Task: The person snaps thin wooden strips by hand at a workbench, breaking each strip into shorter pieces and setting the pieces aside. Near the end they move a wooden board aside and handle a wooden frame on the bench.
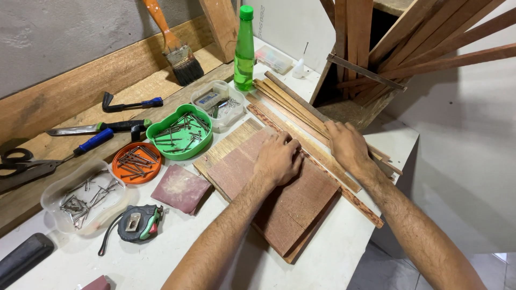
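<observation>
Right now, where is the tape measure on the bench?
In the head view, the tape measure lies at the lower left of the white table, just below the reddish sanding block and right of the clear tub of nails.

Both forearms are bare and hairy, with no sleeves in view. The left hand and the right hand wear no gloves, rings or watch.
</observation>
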